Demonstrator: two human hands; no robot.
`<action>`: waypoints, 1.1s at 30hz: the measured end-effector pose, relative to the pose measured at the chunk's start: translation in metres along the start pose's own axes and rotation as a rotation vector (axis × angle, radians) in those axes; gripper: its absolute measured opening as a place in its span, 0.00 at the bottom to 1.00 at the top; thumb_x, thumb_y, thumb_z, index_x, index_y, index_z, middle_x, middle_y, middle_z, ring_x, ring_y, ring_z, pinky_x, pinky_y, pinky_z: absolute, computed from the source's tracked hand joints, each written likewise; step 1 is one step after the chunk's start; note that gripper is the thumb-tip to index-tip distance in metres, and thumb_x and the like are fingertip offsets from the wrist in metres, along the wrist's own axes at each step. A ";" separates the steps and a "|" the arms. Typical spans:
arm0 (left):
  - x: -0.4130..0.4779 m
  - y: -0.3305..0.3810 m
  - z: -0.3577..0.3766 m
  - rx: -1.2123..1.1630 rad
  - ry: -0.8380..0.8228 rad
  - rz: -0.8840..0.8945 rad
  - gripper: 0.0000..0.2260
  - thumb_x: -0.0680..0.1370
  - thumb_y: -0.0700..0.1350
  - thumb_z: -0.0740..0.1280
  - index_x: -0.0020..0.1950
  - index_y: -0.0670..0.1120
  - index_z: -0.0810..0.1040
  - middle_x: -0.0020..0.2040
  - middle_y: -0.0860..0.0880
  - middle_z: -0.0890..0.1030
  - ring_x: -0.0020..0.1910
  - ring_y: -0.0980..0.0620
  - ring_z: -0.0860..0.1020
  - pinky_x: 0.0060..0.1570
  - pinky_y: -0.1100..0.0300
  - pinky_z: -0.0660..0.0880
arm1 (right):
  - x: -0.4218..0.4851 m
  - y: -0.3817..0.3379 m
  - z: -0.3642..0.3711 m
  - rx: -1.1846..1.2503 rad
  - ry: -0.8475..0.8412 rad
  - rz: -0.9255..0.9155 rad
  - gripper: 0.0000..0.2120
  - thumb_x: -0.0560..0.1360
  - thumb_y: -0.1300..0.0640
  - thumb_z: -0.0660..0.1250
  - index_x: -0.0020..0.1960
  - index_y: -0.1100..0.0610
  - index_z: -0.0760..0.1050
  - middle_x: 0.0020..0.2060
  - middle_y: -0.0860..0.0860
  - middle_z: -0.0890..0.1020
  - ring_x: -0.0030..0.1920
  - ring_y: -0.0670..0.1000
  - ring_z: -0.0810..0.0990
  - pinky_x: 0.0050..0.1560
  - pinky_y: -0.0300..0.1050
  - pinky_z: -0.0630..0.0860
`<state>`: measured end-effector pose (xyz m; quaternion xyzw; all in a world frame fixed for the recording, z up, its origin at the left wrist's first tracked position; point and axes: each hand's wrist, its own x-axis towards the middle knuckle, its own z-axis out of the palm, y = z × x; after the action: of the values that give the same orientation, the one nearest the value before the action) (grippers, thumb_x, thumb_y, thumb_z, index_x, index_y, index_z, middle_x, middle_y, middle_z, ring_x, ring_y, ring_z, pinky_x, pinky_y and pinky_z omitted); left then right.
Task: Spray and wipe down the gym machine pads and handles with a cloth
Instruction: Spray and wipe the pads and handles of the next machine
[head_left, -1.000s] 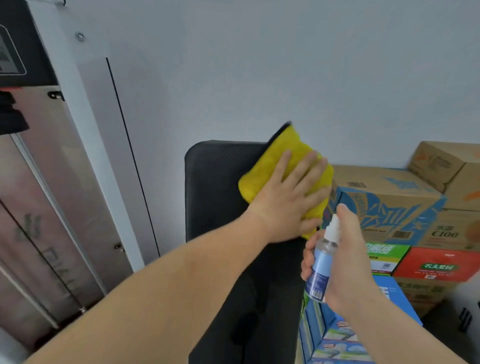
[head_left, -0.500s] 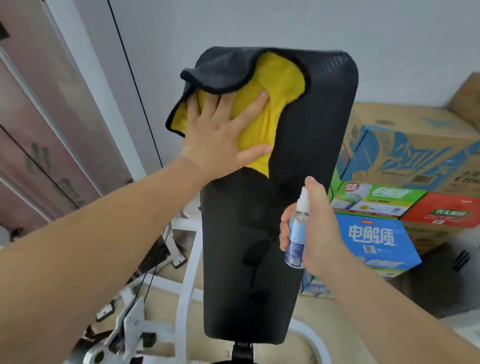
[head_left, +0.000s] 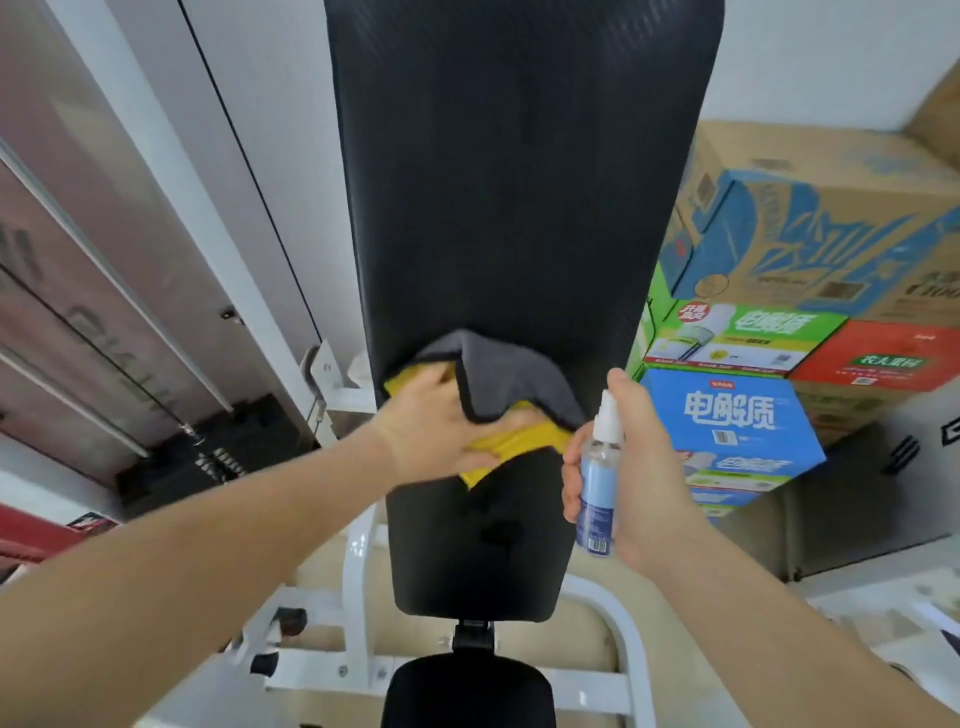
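A tall black back pad (head_left: 514, 182) of a gym machine stands upright in front of me. My left hand (head_left: 436, 431) presses a yellow and grey cloth (head_left: 498, 384) flat against the lower part of the pad; a grey flap folds over my fingers. My right hand (head_left: 644, 478) holds a small clear spray bottle (head_left: 597, 478) with a white nozzle and blue label, just right of the pad and beside the cloth. A black seat pad (head_left: 467, 691) shows at the bottom edge.
White machine frame tubes (head_left: 358, 587) run below and left of the pad. A weight stack with guide rods (head_left: 208, 447) stands at the left. Stacked cardboard boxes (head_left: 779, 260), blue (head_left: 743, 421), green and red, fill the right side against the white wall.
My left hand has slid the cloth from the top of the back pad down to its lower part. The bottle in my right hand stayed beside the pad. My view tilted downward.
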<state>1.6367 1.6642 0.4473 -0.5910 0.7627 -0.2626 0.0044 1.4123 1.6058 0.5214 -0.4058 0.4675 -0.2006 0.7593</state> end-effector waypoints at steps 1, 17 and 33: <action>0.026 -0.018 -0.019 0.065 0.077 -0.043 0.29 0.78 0.70 0.58 0.77 0.63 0.65 0.62 0.47 0.82 0.52 0.41 0.81 0.52 0.45 0.74 | 0.000 0.001 -0.002 0.002 0.002 -0.008 0.34 0.78 0.31 0.65 0.30 0.60 0.72 0.25 0.57 0.69 0.24 0.55 0.67 0.31 0.45 0.64; -0.049 0.144 0.116 0.182 -0.492 0.468 0.43 0.81 0.38 0.62 0.80 0.48 0.29 0.84 0.49 0.35 0.79 0.47 0.28 0.76 0.49 0.27 | 0.009 0.064 -0.059 0.011 0.036 0.030 0.36 0.75 0.29 0.67 0.29 0.61 0.73 0.26 0.59 0.69 0.24 0.57 0.68 0.30 0.44 0.68; -0.029 0.004 0.036 0.197 0.278 -0.488 0.29 0.82 0.62 0.62 0.82 0.54 0.63 0.82 0.40 0.61 0.79 0.35 0.60 0.77 0.30 0.50 | 0.044 0.104 0.017 -0.016 0.016 0.167 0.35 0.74 0.28 0.68 0.30 0.59 0.73 0.27 0.58 0.70 0.25 0.55 0.69 0.32 0.44 0.67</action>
<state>1.6534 1.6766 0.4056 -0.7120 0.5621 -0.4072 -0.1061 1.4410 1.6444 0.4174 -0.3700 0.5073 -0.1361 0.7663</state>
